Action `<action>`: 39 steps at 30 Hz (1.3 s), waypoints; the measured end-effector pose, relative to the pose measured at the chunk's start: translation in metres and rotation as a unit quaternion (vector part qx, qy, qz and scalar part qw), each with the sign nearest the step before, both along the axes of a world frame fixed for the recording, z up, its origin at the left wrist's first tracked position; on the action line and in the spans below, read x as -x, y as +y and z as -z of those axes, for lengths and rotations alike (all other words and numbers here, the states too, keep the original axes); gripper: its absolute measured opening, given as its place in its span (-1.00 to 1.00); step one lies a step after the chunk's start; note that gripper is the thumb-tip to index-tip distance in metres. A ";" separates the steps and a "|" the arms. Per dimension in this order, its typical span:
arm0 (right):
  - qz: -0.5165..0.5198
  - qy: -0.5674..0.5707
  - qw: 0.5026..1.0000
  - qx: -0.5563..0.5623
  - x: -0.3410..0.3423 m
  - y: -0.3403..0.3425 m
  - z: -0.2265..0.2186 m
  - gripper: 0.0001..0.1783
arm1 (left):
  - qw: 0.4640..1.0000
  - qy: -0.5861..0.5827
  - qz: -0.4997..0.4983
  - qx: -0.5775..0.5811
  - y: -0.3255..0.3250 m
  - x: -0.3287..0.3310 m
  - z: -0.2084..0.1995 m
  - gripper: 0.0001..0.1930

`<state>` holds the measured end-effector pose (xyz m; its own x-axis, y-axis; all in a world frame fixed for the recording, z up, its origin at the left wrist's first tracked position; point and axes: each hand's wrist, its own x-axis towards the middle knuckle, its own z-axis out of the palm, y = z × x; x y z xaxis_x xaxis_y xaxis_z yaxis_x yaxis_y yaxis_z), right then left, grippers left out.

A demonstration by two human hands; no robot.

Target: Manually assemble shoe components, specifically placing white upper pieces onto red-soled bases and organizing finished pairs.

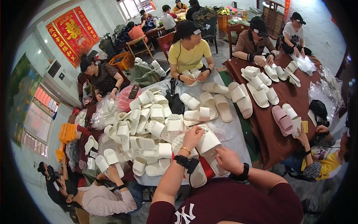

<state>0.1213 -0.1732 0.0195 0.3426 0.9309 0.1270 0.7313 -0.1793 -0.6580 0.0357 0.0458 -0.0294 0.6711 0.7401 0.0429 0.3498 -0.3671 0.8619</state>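
Observation:
A white slide slipper [209,143] with a broad strap lies in front of me, toe pointing away. My left hand [193,137] has its fingers curled over the left side of that strap. On the strap's right edge, the fingers of my right hand [228,159] are pinched together. Close to my body a second white slipper [197,179] lies partly under my left wrist, its sole facing up. Something red [207,167] shows between the two slippers. A large heap of white slippers [156,128] spreads to the left of my hands.
Several loose slippers [222,108] lie beyond my hands on the plastic-covered table [238,140]. A black bag [174,100] stands among them. On the right, a brown-covered table [270,143] bears white slippers and a pink pair [282,120]. Co-workers sit around both tables.

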 end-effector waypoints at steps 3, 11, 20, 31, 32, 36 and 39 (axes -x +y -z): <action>-0.019 -0.095 0.994 -0.058 0.005 0.012 0.004 -0.80 | 0.995 0.070 0.060 -0.039 -0.003 -0.002 -0.021 -0.67; -0.032 -0.124 0.989 -0.072 0.012 0.029 0.033 -0.71 | 0.980 0.117 0.155 0.033 -0.011 -0.003 -0.045 -0.63; -0.030 -0.037 0.999 -0.021 0.016 0.044 0.043 -0.42 | 0.967 0.165 0.185 0.058 0.002 -0.018 -0.045 -0.64; -0.021 -0.034 0.997 -0.068 0.019 0.037 0.027 -0.31 | 0.976 0.097 0.194 -0.014 0.005 -0.005 -0.021 -0.63; -0.034 -0.022 0.999 -0.034 0.019 0.039 0.032 -0.33 | 0.977 0.098 0.187 -0.001 0.005 -0.004 -0.017 -0.62; -0.044 -0.049 0.998 -0.019 0.020 0.035 0.031 -0.37 | 0.980 0.103 0.170 0.004 -0.002 -0.003 -0.020 -0.63; -0.046 -0.045 0.998 0.009 0.019 0.033 0.032 -0.38 | 0.979 0.132 0.152 0.021 -0.003 -0.004 -0.021 -0.62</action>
